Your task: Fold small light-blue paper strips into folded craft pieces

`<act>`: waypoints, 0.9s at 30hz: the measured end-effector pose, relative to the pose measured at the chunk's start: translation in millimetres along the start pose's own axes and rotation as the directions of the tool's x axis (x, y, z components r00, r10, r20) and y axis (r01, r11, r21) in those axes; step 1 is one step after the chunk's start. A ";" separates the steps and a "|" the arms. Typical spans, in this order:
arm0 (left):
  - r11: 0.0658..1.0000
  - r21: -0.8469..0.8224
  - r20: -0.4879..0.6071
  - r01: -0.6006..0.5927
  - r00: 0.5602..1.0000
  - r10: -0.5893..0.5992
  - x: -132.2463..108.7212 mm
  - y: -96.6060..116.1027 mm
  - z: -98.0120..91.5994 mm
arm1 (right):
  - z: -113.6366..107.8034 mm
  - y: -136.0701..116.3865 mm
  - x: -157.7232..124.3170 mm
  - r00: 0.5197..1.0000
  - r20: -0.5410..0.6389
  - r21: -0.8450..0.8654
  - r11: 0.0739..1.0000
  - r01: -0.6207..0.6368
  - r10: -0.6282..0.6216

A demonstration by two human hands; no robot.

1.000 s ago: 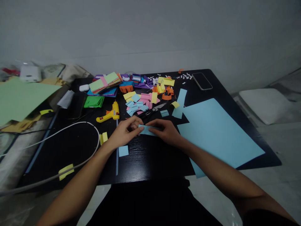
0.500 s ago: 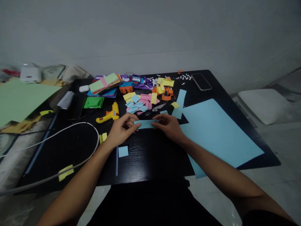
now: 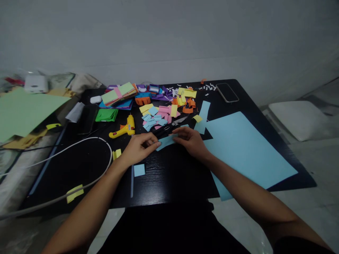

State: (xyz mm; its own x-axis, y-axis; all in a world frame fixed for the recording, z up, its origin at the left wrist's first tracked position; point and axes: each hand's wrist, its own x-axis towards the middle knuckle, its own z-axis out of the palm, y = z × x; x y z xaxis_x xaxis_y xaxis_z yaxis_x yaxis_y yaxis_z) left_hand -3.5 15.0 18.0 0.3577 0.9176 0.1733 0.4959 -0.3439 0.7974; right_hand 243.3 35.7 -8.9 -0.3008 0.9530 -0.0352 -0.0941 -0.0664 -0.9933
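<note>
A short light-blue paper strip [image 3: 166, 141] is stretched between my two hands, just above the black table. My left hand [image 3: 141, 146] pinches its left end between thumb and fingers. At the other end, my right hand [image 3: 189, 141] grips the strip the same way. The strip slants, its left end nearer to me. Right behind the hands lie scissors [image 3: 173, 125] with dark handles, blades pointing right. A small light-blue paper square [image 3: 139, 170] lies on the table in front of my left hand, beside a thin bluish strip [image 3: 132, 181].
Large light-blue sheets [image 3: 249, 148] cover the table's right side. Behind the hands sit a yellow glue gun [image 3: 124, 128], coloured paper pieces [image 3: 164, 113] and stacked paper [image 3: 119, 93]. A phone [image 3: 227, 92] lies at the back right. A white cable [image 3: 109, 155] loops across the left.
My left hand has moved slightly down and to the right, so the strip now tilts and shows a shorter length. More of the scissors is visible. My right hand has barely moved.
</note>
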 end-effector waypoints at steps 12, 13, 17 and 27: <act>0.975 0.159 -0.045 -0.155 0.985 0.164 0.7 -0.9 -1.0 | 1.4 -8.0 -2.9 1.000 -0.013 -0.004 1.000 -0.021 0.021; 0.972 0.170 -0.054 -0.160 0.984 0.172 0.7 -0.5 -2.1 | 1.5 -9.0 -3.2 1.000 -0.016 -0.001 1.000 -0.019 0.019; 0.975 0.166 -0.099 -0.145 0.982 0.163 0.3 1.6 -2.6 | 1.6 -11.8 -4.3 0.999 -0.032 0.018 1.000 -0.020 0.021; 0.991 0.065 -0.194 -0.121 0.972 0.131 -1.6 8.4 15.5 | 9.0 -5.6 -6.6 1.000 -0.015 0.088 0.996 -0.024 0.025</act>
State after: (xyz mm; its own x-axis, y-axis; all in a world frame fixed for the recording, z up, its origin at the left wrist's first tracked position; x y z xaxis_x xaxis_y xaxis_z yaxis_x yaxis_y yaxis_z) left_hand 12.3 7.6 15.4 0.2595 0.8857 0.3850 0.4995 -0.4643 0.7313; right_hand 237.3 27.1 -2.1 -0.2887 0.9554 -0.0621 -0.1703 -0.1151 -0.9787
